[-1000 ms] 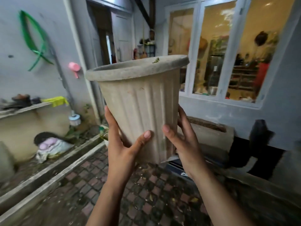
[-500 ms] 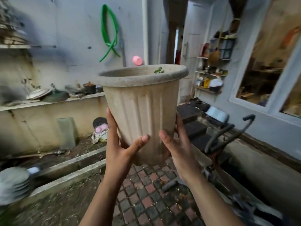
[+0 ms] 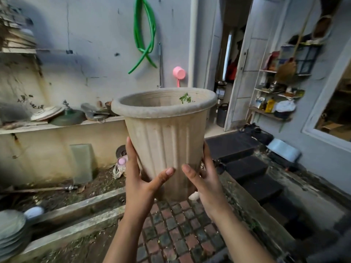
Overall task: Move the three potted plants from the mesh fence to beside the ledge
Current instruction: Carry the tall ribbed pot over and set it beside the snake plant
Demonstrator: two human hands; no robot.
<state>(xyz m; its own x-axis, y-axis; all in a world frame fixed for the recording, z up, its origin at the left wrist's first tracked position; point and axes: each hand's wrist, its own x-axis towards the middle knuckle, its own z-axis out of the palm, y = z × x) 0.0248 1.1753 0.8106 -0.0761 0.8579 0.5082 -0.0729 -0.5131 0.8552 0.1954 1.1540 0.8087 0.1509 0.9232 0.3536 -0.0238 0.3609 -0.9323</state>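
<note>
Currently mid-carry: pot [image 3: 165, 141] up at chest height, left hand [image 3: 141, 179] and right hand [image 3: 204, 177] clasped around its lower half, upright. Fence and other pots not in view — count done unknown. Ledge [image 3: 57, 126] ahead-left; brick path [image 3: 176, 230] open, concrete curb [image 3: 76, 221] between.

Ribbed beige plastic pot [image 3: 167, 141]: soil hidden; only a small green sprig [image 3: 185, 98] clears the rim.
Pot base: masked by both hands' fingers.
Far-right shelf clutter [image 3: 275, 105]: too small to identify.
Stacked grey plates [image 3: 11, 230], near left: cropped, blurred.
</note>
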